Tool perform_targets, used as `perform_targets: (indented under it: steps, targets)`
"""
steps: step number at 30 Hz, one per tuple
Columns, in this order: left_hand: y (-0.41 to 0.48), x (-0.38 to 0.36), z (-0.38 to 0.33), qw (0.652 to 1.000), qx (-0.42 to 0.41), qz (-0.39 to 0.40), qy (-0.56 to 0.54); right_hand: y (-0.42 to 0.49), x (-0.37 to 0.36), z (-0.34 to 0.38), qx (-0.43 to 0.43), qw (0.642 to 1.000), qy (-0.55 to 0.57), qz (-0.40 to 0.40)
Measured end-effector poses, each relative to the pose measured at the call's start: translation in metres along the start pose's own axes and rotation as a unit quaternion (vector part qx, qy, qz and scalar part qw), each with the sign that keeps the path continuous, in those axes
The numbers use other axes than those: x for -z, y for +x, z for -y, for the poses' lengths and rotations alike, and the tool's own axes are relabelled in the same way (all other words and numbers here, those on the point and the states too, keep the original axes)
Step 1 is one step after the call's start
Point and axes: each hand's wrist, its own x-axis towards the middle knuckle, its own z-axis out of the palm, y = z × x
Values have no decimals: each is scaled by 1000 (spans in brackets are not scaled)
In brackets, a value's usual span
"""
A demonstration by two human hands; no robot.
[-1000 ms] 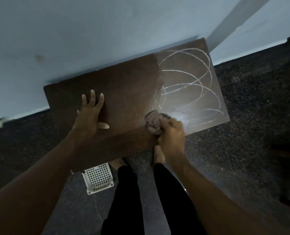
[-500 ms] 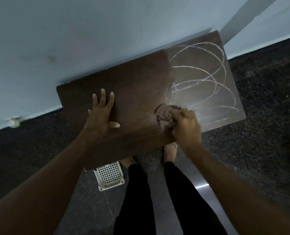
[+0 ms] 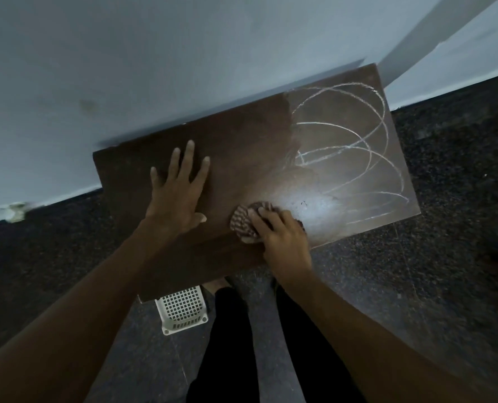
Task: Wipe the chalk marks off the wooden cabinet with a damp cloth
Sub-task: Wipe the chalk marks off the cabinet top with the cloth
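Note:
The dark wooden cabinet top point(image 3: 242, 146) stands against a pale wall. White looping chalk marks point(image 3: 355, 135) cover its right half; the left half is dark and bare of chalk. My right hand point(image 3: 282, 237) grips a bunched striped cloth point(image 3: 243, 222) and presses it on the wood near the front edge, just left of a bright glare patch. Flat on the left half lies my left hand point(image 3: 178, 193), fingers spread and straight, holding nothing.
A white perforated plastic basket point(image 3: 182, 311) stands on the dark speckled floor point(image 3: 416, 286) under the cabinet's front edge, beside my black-trousered legs point(image 3: 233, 338). The wall runs directly behind the cabinet, with a corner at the far right.
My right hand has slid the cloth leftward and toward the front edge, away from the chalk loops. My left hand stays planted flat. The camera view shifted slightly.

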Motion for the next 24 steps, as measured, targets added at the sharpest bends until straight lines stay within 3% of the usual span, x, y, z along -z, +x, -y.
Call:
perform_targets:
  steps: [6,13,19,24]
  targets:
    - [33,19,4,996,-76,53,19,-4,18,-48,-24,1000,-3,6]
    - [31,15,6,996,-71,51,-26,77,30,-15,-185,981,35,-35]
    - [30,17,6,996,-66,51,-34,59,14,33,-56,997,50,-11]
    - [30,16,6,996,-65,52,-45,-14,-3,4,16,999,39,24]
